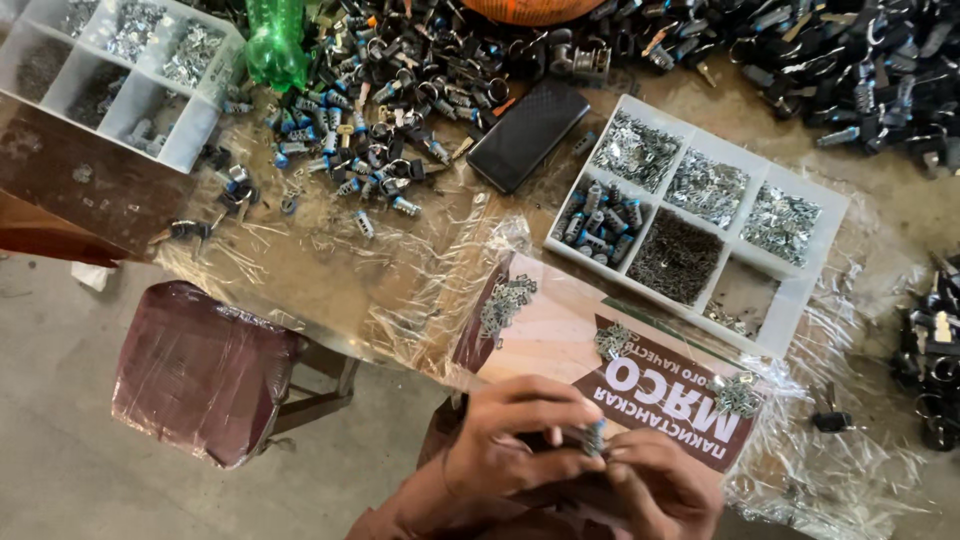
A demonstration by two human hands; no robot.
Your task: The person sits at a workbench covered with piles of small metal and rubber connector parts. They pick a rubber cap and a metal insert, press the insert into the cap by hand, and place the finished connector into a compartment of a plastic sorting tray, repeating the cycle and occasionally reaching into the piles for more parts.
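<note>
My left hand (510,435) and my right hand (655,490) meet at the bottom of the head view, just below the table's near edge. Together their fingertips pinch a small metal lock cylinder with a blue end (594,436). Just above the hands lies a brown and white printed card (560,330) with small heaps of silvery metal plates (505,300) on it. Beyond the card sits a white compartment tray (795,300) holding blue-tipped cylinders (598,220), silvery plates and dark small springs.
A wide pile of dark lock parts and blue-tipped cylinders (400,90) covers the table's far side. A black phone (527,133) lies among them. A second white compartment tray (190,135) and a green plastic bottle (275,45) stand top left. A plastic-wrapped maroon stool (200,370) stands below left.
</note>
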